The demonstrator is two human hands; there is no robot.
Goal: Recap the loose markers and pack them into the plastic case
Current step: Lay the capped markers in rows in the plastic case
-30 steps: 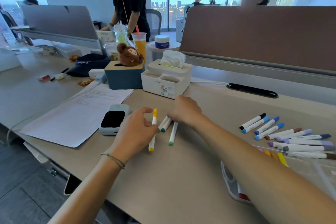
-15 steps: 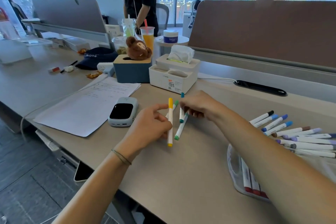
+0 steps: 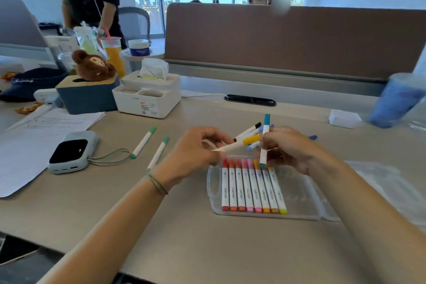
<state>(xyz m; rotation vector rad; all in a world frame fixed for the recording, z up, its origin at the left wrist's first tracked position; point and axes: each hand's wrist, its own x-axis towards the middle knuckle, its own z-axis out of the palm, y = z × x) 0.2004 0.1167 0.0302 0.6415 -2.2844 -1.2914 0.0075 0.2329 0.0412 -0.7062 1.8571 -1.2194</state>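
A clear plastic case (image 3: 304,193) lies open on the desk with several capped markers (image 3: 253,188) in a row, red through yellow. Just above its far edge my left hand (image 3: 196,152) holds a yellow-capped marker (image 3: 239,143) almost level. My right hand (image 3: 292,147) grips a teal-capped marker (image 3: 265,140) upright, and its cap stands above my fingers. Two green-capped markers (image 3: 144,142) (image 3: 159,152) lie loose on the desk to the left. Behind my hands lie more loose markers (image 3: 247,131), mostly hidden.
A grey power bank (image 3: 71,152) with a cord and a sheet of paper (image 3: 30,143) lie at the left. A white tissue box (image 3: 147,94) and a blue box (image 3: 87,97) with a plush toy stand behind. A blue cup (image 3: 396,101) is far right. People stand beyond the divider.
Both hands have lifted a marker each and moved right, over the case. Two green markers stay behind on the desk. The view has swung right and the case row now shows.
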